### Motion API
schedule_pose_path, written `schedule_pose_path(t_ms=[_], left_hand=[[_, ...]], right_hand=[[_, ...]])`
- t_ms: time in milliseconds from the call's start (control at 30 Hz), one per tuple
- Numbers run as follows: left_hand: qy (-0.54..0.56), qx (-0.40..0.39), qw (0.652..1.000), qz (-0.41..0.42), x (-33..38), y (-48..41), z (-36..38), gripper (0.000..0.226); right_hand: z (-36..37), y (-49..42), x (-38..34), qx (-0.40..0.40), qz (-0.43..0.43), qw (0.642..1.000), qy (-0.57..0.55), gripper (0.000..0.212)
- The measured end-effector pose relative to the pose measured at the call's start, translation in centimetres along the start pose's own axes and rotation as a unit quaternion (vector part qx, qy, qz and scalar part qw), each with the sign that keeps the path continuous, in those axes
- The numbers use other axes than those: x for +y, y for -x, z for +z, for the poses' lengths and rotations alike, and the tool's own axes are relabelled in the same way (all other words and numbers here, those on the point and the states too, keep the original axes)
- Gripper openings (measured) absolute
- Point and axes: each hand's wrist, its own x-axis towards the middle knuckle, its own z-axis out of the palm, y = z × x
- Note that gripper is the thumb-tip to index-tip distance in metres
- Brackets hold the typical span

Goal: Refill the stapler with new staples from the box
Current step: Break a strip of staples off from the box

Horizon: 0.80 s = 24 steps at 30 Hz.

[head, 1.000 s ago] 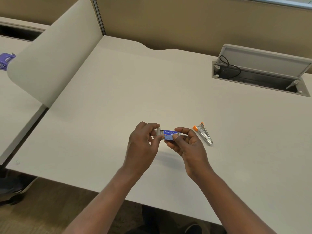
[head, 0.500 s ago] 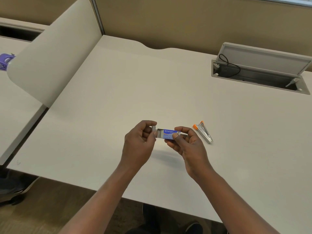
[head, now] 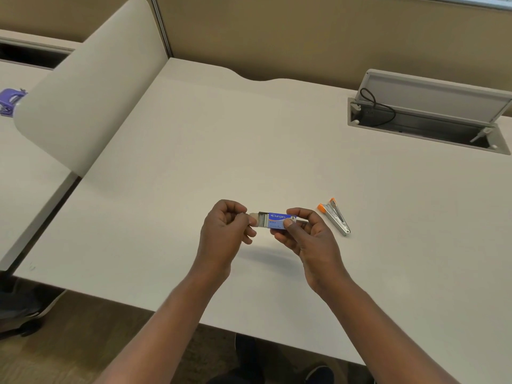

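A small blue staple box [head: 280,219] is held above the desk [head: 194,151] between my two hands. My right hand [head: 307,234] pinches the blue sleeve with thumb on top. My left hand [head: 225,230] pinches the end of the inner tray [head: 260,219], which sticks out to the left and shows grey staples inside. The small metal stapler [head: 335,216] with orange tips lies open on the desk just right of my right hand, touched by neither hand.
An open cable hatch [head: 426,115] with a black cord sits at the back right of the desk. A curved divider panel [head: 83,92] rises along the left edge. A purple object [head: 9,101] lies on the neighbouring desk. Shoes show below the front edge.
My left hand has drawn the inner tray further out of the blue sleeve to the left, exposing the staples. The right hand and the stapler have stayed in place.
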Motion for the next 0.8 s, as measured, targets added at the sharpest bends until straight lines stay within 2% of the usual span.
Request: schedule_pose_path(t_ms=[100, 200, 300, 433, 600, 800], left_hand=[[0.075, -0.019, 0.994, -0.071, 0.4, -0.3, 0.0, 0.002], [0.058, -0.015, 0.993, -0.104, 0.6, -0.5, 0.0, 0.014], [-0.069, -0.002, 0.996, -0.059, 0.2, -0.5, 0.0, 0.025], [-0.240, 0.019, 0.970, 0.039, -0.1, -0.1, 0.5, 0.019], [-0.304, 0.038, 0.948, 0.082, 0.2, 0.0, 1.0, 0.013], [-0.322, 0.038, 0.943, 0.072, 0.3, -0.1, 1.1, 0.012]], right_hand=[[0.0, 0.1, 0.1, 0.001, 0.003, 1.000, 0.002, 0.015], [0.0, 0.1, 0.1, -0.001, 0.003, 1.000, 0.002, 0.015], [0.0, 0.1, 0.2, -0.003, 0.001, 1.000, 0.006, 0.015], [0.1, 0.0, 0.4, -0.005, -0.005, 1.000, 0.024, 0.016], [0.0, 0.0, 0.5, -0.004, -0.005, 0.999, 0.031, 0.016], [0.0, 0.0, 0.5, -0.005, -0.007, 0.999, 0.035, 0.016]])
